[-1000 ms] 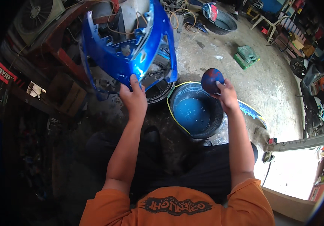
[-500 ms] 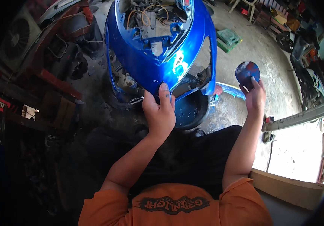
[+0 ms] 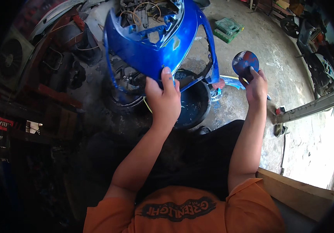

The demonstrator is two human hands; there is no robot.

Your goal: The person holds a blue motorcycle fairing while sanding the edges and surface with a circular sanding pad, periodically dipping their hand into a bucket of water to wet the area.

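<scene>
My left hand (image 3: 163, 95) grips the lower tip of a glossy blue motorcycle fairing (image 3: 140, 52), thumb on top and fingers underneath. The fairing is tilted, with large openings in its middle and sides. A pale worn patch shows in its paint, right of centre. Off to the right, apart from the fairing, my right hand (image 3: 257, 87) holds up a round dark disc (image 3: 244, 62) smeared with red and grey, pinched at its lower edge. Below the fairing stands a black basin (image 3: 206, 106) with dark liquid in it, partly hidden by the panel and my left hand.
Another blue panel (image 3: 233, 82) lies on the floor right of the basin. Farther back is a green case (image 3: 228, 29). A metal beam (image 3: 314, 103) crosses at the right, above a wooden plank (image 3: 291, 190). Motorcycle parts and a red frame (image 3: 48, 87) crowd the left.
The fairing has shifted up and left and turned, and the bright glare on it has given way to the worn patch. My right hand and the disc sit slightly higher and farther left.
</scene>
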